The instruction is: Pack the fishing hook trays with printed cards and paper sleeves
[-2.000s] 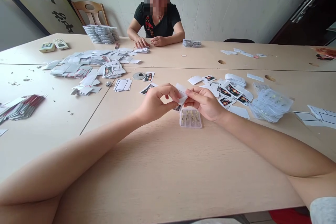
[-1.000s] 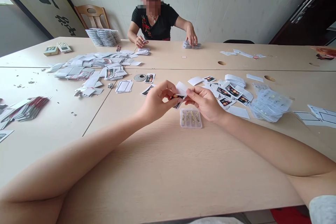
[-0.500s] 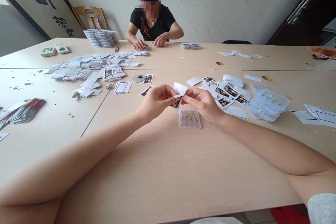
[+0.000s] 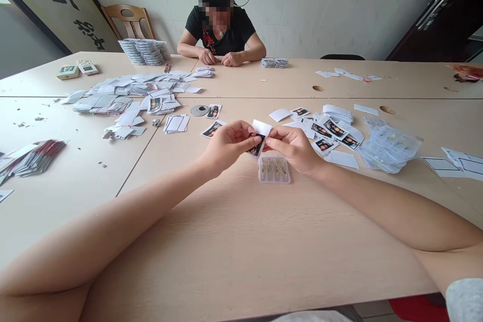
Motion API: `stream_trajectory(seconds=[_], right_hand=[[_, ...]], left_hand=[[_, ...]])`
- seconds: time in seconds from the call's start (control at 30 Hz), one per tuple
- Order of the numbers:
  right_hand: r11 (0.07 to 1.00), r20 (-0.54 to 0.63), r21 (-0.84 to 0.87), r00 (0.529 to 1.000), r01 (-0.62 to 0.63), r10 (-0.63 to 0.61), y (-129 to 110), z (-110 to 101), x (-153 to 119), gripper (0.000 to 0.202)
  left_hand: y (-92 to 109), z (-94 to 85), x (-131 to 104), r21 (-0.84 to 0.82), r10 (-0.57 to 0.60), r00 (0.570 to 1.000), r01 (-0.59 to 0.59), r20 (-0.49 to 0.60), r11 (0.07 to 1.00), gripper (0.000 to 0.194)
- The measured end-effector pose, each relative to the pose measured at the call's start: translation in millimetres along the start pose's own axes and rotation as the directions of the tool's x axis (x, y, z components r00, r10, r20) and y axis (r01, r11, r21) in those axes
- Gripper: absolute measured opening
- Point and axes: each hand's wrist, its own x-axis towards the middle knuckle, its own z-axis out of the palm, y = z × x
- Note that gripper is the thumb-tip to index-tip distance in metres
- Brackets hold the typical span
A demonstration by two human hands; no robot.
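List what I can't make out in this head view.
Head view: part of the printed card, covered by the thumb of the left hand.
Head view: the card's print, too small.
Head view: what the co-worker's hands hold, if anything, too small.
Head view: the red object, cut off by the bottom edge.
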Motion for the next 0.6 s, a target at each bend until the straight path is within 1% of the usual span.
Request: stream_trajectory(seconds=[0.1,0.2,0.37,0.53,0.6], right_hand=[[0.998,-0.012,-0.054,0.999,0.031,-0.032,-0.8,-0.3,-0.4,0.012],[0.995,-0.013,-0.091,0.999,0.046,-0.047,-1.1,-0.7,-1.3,0.011],[0.993,-0.014,-0.103,0.998,0.062,-0.063,-0.4,-0.6,-2.1,0.01],[0.999,0.01,-0.003,0.999,0.037,-0.037,1.5,-1.3,-0.3,0.011],[0.999,0.011,-0.002,0.999,0.04,-0.04,1.4,-1.5,-0.1,0.011]], left_hand=[[-1.8,-0.9,0.8,-0.018,-0.028,1.0,0.028,0.004,0.999,0.025],[-4.3,-2.8,2.9,-0.072,-0.067,0.997,0.069,0.027,0.995,0.026],[-6.1,-4.3,5.2,-0.169,-0.126,0.989,0.138,0.077,0.976,0.025],[-5.7,-3.6,4.6,-0.162,-0.087,0.99,0.104,0.11,0.981,0.022],[-5.7,-3.9,4.6,-0.166,-0.077,0.99,0.096,0.116,0.981,0.02]])
